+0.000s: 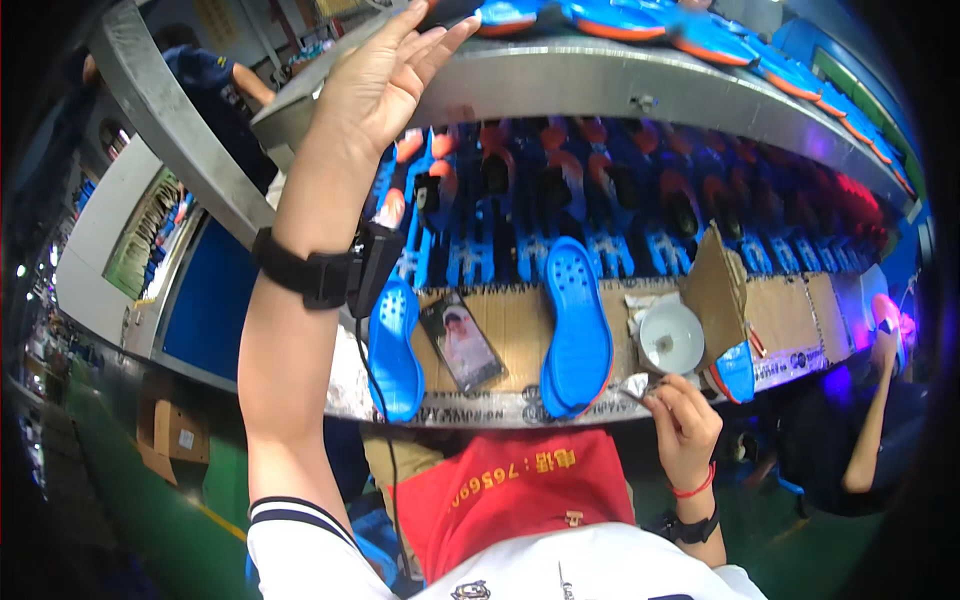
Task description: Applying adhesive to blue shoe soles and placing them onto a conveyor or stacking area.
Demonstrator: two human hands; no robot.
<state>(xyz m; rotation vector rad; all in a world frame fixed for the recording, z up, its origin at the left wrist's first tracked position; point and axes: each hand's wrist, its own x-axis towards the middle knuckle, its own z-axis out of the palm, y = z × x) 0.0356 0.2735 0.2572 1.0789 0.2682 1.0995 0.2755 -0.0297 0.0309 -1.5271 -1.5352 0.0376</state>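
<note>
At the left, the left hand point(385, 90) reaches up and forward to the upper metal shelf point(640, 75). Its fingers are loosely extended and closed on nothing that shows; the nearest blue-and-orange shoe sole point(506, 20) lies just right of the fingertips, and whether they touch cannot be told. Well below that hand, a blue perforated sole point(396, 350) lies on the cardboard-covered ledge, its long axis pointing away from the body. Just right of it lies a phone point(462, 342), tilted, with a portrait on its face.

The middle blue sole point(578, 325), with an orange edge, also lies lengthwise away from the body, its holed end farthest. It is up and to the left of the right hand point(688, 425), which is much the nearer of the two. That hand's thumb and fingers pinch a small slim tool point(637, 385), its tip turned toward the sole but apart from it. Beyond the hand stands a white bowl point(670, 338), beside an upright cardboard flap point(718, 290).
</note>
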